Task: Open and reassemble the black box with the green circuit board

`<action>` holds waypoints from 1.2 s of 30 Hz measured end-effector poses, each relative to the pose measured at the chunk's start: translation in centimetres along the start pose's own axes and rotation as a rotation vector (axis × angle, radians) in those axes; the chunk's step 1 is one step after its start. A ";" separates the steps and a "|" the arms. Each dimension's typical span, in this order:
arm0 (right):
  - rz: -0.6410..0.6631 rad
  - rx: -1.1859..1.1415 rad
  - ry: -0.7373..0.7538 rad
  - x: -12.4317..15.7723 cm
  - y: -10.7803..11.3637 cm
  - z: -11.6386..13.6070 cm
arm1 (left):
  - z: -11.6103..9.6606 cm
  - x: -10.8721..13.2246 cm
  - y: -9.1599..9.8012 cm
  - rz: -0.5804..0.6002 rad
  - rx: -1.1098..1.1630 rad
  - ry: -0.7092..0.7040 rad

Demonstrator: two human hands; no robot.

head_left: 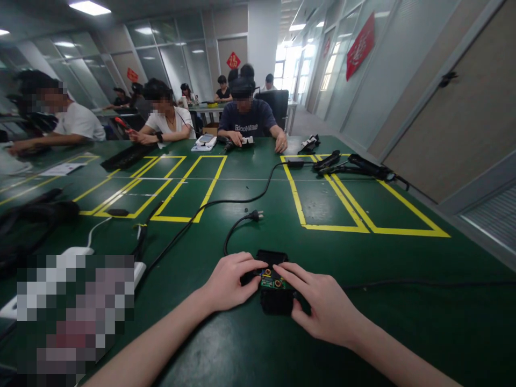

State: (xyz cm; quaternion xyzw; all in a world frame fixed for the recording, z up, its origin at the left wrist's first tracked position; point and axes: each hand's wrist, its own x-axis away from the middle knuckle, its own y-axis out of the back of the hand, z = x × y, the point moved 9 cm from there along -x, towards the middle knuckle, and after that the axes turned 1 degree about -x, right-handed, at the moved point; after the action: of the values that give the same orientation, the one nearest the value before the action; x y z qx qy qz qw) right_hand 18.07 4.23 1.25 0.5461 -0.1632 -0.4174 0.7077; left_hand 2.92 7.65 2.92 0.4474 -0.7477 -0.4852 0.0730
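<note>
A green circuit board (274, 281) with yellow ring-shaped parts lies between two black casing halves, one (272, 257) behind it and the other (276, 302) in front. My left hand (236, 280) holds the board's left side between thumb and index finger. On the right side, my right hand (318, 303) has its index fingertip at the board's back edge and its thumb beside the front casing half; both hands are closed around the device. A black cable with a two-pin plug (255, 215) curves from behind my left hand.
Yellow tape rectangles (300, 204) mark the green table (250, 242). A long black cable (226, 201) crosses it. White power strips (72, 258) lie at the left, a black tool (371, 167) at the back right. Several people sit beyond, one person (248, 115) directly opposite.
</note>
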 end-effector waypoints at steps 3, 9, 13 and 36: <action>-0.066 -0.008 -0.021 -0.1 0.1 0.2 | -0.3 0.1 0.4 -0.041 0.029 -0.024; -0.191 -0.026 -0.031 0.0 0.8 0.2 | -0.9 0.1 1.5 -0.177 0.103 -0.061; -0.382 -0.056 0.057 0.5 3.1 0.7 | -1.5 0.3 2.1 -0.210 0.163 -0.104; -0.275 -0.089 0.286 0.6 2.8 1.9 | -1.4 1.0 -0.8 0.097 0.138 -0.090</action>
State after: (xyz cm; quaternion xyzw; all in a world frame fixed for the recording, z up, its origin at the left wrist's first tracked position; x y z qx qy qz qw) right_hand 18.27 2.68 4.38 0.5852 0.0338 -0.4351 0.6834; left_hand 3.61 5.90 2.67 0.3922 -0.8026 -0.4483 0.0317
